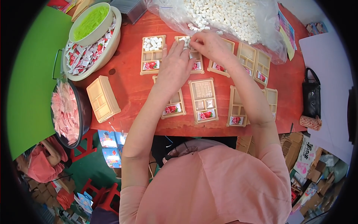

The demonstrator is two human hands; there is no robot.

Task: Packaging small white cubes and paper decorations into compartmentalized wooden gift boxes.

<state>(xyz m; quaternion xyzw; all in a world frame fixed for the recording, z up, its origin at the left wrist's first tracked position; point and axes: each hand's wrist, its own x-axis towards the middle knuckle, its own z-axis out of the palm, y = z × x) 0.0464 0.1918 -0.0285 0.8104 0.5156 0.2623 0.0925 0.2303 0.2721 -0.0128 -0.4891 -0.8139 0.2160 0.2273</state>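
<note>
A tan tray (201,65), white pieces (185,39) in its top compartment, sits on a red table (130,80)
The left hand (174,63) lies palm down across it, fingers stretched; the right hand (209,44) bends its fingertips over the pieces; whether either grips anything, I cannot tell.

A packing workshop — part-filled trays (204,89), sachet basin (116,43), bulk bag (270,22), cardboard boxes (292,151).

Shirt (223,183): pale pink; loose, softly creased;
Sleeves (131,203): short, upper-arm length; matching pink;
Forearms (146,121): bare;
Left hand (176,64): bare;
Right hand (212,44): bare
</note>
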